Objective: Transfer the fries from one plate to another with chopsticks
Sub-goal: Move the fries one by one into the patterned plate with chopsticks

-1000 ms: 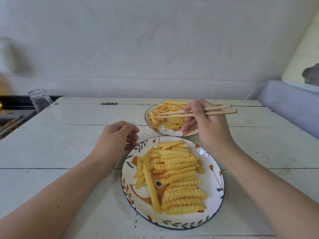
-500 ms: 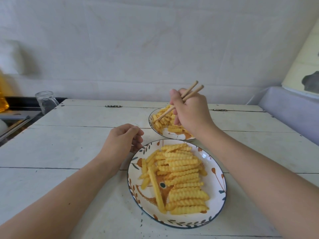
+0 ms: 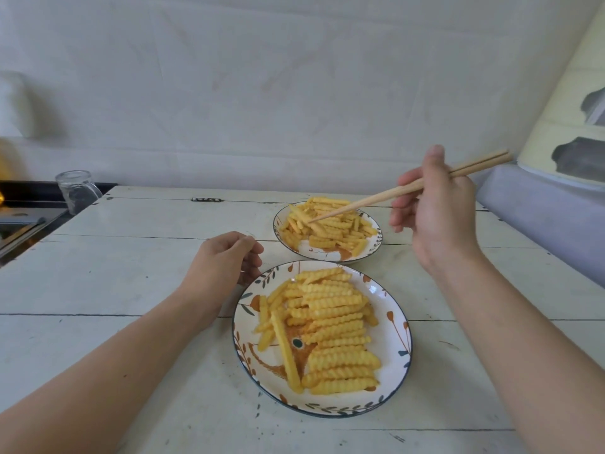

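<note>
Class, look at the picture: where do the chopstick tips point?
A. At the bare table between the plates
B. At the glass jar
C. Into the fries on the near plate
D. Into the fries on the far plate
D: the right hand holds the chopsticks with their tips in the fries on the far plate.

Right hand (image 3: pixel 438 217) gripping chopsticks (image 3: pixel 406 190), tips touching fries (image 3: pixel 327 226) on far plate (image 3: pixel 327 255). Left hand (image 3: pixel 222 263) resting loosely curled on surface (image 3: pixel 131 273), just left of near plate (image 3: pixel 393 332) heaped with fries.
</note>
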`<act>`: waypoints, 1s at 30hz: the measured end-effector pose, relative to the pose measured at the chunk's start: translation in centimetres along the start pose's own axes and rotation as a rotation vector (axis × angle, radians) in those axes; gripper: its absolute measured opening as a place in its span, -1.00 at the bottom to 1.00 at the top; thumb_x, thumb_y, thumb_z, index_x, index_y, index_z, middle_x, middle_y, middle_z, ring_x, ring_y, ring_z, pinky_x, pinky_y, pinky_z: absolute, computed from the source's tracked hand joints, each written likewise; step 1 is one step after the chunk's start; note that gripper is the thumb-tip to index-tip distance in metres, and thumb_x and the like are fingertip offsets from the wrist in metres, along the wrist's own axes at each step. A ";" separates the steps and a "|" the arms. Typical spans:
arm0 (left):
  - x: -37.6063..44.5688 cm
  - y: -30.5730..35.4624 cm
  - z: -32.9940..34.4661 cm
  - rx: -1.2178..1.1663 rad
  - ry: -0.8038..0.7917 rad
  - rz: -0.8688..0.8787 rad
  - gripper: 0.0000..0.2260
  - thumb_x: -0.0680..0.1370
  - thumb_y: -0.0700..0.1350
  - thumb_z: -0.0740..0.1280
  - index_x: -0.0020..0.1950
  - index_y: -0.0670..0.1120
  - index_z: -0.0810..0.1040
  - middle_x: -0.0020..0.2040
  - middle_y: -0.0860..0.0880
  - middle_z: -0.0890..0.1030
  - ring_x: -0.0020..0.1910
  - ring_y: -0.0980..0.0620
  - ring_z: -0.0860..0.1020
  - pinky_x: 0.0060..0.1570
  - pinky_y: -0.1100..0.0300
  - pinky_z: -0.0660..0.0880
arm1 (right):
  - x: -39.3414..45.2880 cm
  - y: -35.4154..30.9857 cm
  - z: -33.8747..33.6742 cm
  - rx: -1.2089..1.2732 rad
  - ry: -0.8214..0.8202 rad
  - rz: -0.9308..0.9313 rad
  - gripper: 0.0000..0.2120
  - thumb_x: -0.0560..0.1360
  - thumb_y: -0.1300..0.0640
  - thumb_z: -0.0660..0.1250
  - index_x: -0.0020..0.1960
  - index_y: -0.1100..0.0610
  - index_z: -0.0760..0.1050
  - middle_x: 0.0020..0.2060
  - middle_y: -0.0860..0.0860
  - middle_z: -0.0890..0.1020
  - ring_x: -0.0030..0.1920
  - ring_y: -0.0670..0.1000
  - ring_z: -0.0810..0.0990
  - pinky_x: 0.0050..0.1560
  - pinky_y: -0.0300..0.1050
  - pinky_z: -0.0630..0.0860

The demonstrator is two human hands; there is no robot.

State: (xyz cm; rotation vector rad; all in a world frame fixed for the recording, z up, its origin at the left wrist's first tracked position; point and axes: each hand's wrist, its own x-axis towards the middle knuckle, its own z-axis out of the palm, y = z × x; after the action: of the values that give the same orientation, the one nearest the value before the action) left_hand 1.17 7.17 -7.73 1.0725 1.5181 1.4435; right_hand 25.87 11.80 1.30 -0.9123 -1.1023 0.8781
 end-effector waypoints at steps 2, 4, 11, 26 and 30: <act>-0.2 0.2 0.0 0.002 0.004 0.002 -0.75 0.68 -0.17 0.24 -0.07 -0.23 0.64 -0.28 -0.08 0.60 -0.31 -0.01 0.56 -0.20 0.12 0.52 | -1.2 -1.2 -0.8 0.044 -0.027 0.075 -0.48 0.69 -0.13 0.11 -0.27 0.20 0.46 -0.55 0.07 0.44 -0.61 0.07 0.39 -0.53 -0.19 0.32; -0.4 0.3 0.1 -0.004 0.005 0.004 -0.75 0.69 -0.18 0.24 -0.08 -0.23 0.63 -0.29 -0.07 0.60 -0.33 0.00 0.56 -0.21 0.13 0.52 | -2.9 -2.1 -1.2 0.040 -0.099 0.116 -0.48 0.69 -0.13 0.11 -0.28 0.20 0.45 -0.55 0.08 0.43 -0.62 0.07 0.37 -0.54 -0.21 0.29; -0.8 0.4 -0.1 -0.017 0.017 0.013 -0.77 0.68 -0.17 0.24 -0.08 -0.22 0.63 -0.28 -0.08 0.60 -0.34 -0.01 0.57 -0.19 0.09 0.53 | -8.6 -4.1 -1.6 -0.114 -0.239 0.115 -0.46 0.68 -0.12 0.12 -0.28 0.26 0.48 -0.56 0.11 0.42 -0.63 0.11 0.41 -0.60 -0.15 0.33; -0.7 0.1 0.1 0.037 0.013 0.021 -0.75 0.68 -0.16 0.24 -0.09 -0.21 0.65 -0.29 -0.06 0.62 -0.35 0.07 0.57 -0.26 0.23 0.53 | -4.3 -3.0 -0.7 -0.154 -0.198 -0.186 -0.58 0.68 -0.01 0.18 -0.27 0.16 0.52 -0.52 0.06 0.45 -0.62 0.04 0.34 -0.56 -0.24 0.27; -0.3 -0.1 0.2 0.118 0.001 0.038 -0.75 0.67 -0.15 0.25 -0.10 -0.17 0.66 -0.29 -0.03 0.63 -0.34 0.09 0.56 -0.32 0.31 0.48 | -1.2 -0.1 0.2 -0.217 -0.267 -0.168 -0.58 0.69 -0.02 0.18 -0.22 0.21 0.53 -0.48 0.06 0.46 -0.59 0.03 0.38 -0.55 -0.23 0.31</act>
State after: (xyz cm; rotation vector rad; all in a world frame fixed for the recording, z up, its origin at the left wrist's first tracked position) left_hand 1.51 6.94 -7.87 1.1763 1.6080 1.3945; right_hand 25.45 10.68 1.02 -0.8803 -1.5059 0.7649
